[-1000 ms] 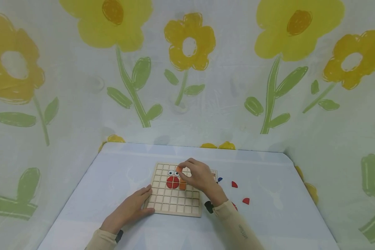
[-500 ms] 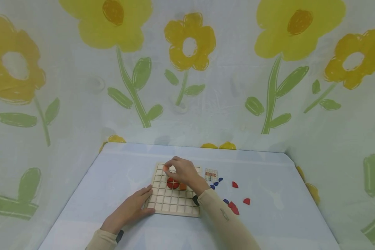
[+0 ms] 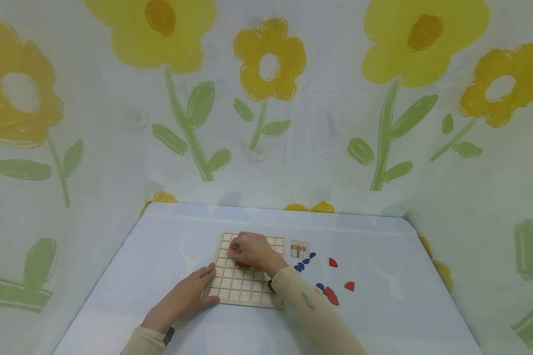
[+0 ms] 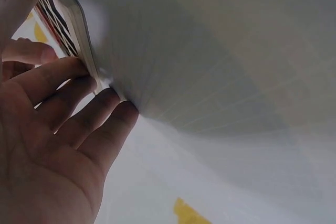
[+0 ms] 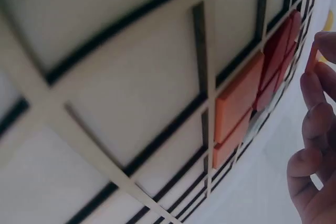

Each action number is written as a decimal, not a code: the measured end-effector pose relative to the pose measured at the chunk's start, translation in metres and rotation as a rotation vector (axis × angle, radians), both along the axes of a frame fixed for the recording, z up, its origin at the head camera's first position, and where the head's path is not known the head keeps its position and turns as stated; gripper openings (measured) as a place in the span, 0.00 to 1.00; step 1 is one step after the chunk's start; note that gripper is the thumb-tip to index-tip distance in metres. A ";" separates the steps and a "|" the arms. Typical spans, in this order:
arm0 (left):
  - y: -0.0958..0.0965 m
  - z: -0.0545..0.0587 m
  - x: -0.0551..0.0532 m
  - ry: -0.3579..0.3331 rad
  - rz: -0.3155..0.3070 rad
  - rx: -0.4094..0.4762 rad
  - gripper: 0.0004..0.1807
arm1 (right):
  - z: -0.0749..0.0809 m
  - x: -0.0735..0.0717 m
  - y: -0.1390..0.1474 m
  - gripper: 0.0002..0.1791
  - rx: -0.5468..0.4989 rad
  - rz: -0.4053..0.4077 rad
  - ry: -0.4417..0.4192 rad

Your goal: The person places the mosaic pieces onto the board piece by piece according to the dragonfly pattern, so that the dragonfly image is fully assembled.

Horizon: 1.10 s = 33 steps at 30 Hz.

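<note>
A wooden grid board lies on the table. My left hand rests at its left edge, fingertips against the side and thumb by the near corner. My right hand is over the far left part of the board, pinching an orange tile between thumb and fingers. Red tiles forming a disc sit in the grid, partly covered by that hand. Two orange tiles are set beside the red ones in the right wrist view. The eye tiles are hidden in the head view.
Right of the board lies a small pattern card. Several blue half-round pieces lie close by. Loose red pieces are scattered farther right, among them a red quarter-round. A flowered curtain stands behind the table.
My right hand has carried the orange tile left across the board, past the eye tiles, and lowered it toward the cells left of the red disc. My left hand stays in place.
</note>
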<state>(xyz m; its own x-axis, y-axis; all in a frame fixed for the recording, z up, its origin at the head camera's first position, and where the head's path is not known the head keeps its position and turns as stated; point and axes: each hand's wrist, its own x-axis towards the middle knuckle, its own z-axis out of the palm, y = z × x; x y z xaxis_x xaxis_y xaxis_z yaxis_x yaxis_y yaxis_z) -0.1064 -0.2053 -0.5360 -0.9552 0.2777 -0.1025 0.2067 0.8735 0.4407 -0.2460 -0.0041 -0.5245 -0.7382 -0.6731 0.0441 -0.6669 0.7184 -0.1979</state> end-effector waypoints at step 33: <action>-0.002 -0.001 0.000 0.006 -0.011 0.016 0.46 | 0.000 0.001 -0.010 0.12 0.106 -0.055 -0.077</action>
<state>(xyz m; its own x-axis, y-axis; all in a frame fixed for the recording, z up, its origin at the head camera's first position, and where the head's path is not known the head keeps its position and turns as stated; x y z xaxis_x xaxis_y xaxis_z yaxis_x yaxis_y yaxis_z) -0.1061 -0.2070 -0.5371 -0.9525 0.2901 -0.0921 0.2193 0.8639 0.4534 -0.2449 -0.0141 -0.5241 -0.7728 -0.6292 -0.0833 -0.6115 0.7732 -0.1680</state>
